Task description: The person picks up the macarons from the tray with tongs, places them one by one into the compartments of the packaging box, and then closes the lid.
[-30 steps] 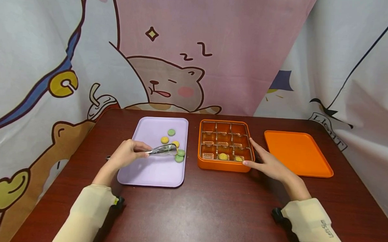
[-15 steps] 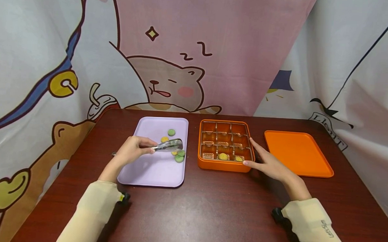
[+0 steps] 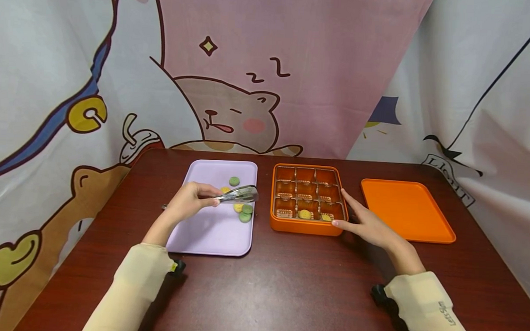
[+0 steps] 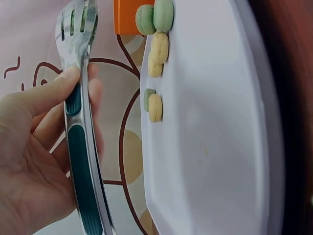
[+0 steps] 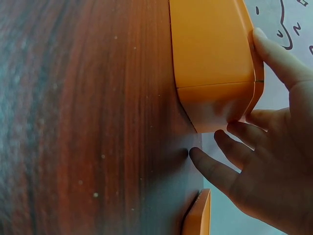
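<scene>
My left hand (image 3: 189, 202) grips metal tongs (image 4: 80, 117) with dark green handle inlays. In the head view their head hangs over the right edge of a lilac tray (image 3: 205, 236). Green shows through the slots of the tongs; what lies between them is mostly hidden. On the tray are green macarons (image 3: 234, 181) and yellow macarons (image 3: 238, 208). My right hand (image 3: 368, 225), fingers spread, touches the right side and front corner of an orange box (image 3: 304, 227). Its clear divided insert holds a yellow macaron (image 3: 304, 214) in the front middle compartment and another (image 3: 326, 217) front right.
An orange lid-like tray (image 3: 408, 209) lies flat to the right of the box. All stand on a dark reddish-brown table (image 3: 278, 292). A printed cartoon curtain (image 3: 320, 80) hangs right behind the table's far edge.
The left hand and tongs have moved right and slightly up, from over the macarons to the tray's right edge, uncovering a yellow macaron. The right hand and box stay still.
</scene>
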A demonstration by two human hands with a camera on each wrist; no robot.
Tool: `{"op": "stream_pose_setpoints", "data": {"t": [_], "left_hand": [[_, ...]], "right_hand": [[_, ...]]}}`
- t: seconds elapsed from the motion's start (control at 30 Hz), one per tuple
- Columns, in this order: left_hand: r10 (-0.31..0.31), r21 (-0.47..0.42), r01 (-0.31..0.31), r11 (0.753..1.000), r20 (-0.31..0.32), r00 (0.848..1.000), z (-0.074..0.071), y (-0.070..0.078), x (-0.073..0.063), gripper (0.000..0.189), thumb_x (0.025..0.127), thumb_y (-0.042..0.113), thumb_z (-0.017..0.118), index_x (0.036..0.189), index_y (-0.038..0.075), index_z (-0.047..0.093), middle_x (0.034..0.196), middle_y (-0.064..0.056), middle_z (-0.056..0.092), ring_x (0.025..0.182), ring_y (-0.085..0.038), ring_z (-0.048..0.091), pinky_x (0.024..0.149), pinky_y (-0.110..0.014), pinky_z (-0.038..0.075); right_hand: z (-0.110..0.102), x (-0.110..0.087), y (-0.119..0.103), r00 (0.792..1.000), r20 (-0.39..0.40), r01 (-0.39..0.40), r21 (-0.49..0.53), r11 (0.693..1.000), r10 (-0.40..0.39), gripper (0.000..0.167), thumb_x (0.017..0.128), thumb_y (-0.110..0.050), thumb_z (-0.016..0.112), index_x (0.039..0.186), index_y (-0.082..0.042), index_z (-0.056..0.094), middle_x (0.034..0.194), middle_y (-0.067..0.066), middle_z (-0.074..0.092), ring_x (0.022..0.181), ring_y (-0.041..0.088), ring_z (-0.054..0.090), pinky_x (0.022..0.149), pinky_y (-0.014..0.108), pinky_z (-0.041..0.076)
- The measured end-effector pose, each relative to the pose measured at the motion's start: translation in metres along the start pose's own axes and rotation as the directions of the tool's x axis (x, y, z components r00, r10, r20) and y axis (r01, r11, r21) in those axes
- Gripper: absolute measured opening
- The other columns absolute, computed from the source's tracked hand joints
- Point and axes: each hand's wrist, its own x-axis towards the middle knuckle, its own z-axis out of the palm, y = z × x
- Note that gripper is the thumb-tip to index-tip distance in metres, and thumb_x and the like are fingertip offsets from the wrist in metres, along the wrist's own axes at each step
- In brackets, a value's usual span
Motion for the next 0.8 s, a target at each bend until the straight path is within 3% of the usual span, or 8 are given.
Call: {"op": "stream_pose_setpoints", "data": {"t": [0.4,0.8], "left_hand": [[0.038,-0.037,-0.038,0.999,-0.001,0.999,0.012,0.012,0.008,0.024,0.087,0.008,0.074,0.111,0.001,0.075,0.106,-0.015,0.077,0.098,-0.021,0.071,0.078,-0.022,0.052],[0.072,-0.089,-0.070,0.994,0.020,0.997,0.027,0.025,0.020,0.024,0.088,0.006,0.073,0.110,0.000,0.075,0.106,-0.016,0.076,0.093,-0.016,0.072,0.074,-0.020,0.052]], "right_hand": [[0.001,0.001,0.001,1.000,0.003,0.009,0.017,1.000,-0.009,0.098,0.094,-0.045,0.065,0.162,-0.018,0.000,0.168,0.020,0.004,0.150,0.051,0.011,0.111,0.075,0.015],[0.001,0.000,0.000,1.000,0.003,0.010,0.017,1.000,-0.010,0.098,0.094,-0.045,0.065,0.162,-0.017,0.000,0.168,0.021,0.005,0.150,0.051,0.012,0.111,0.075,0.016]]}}
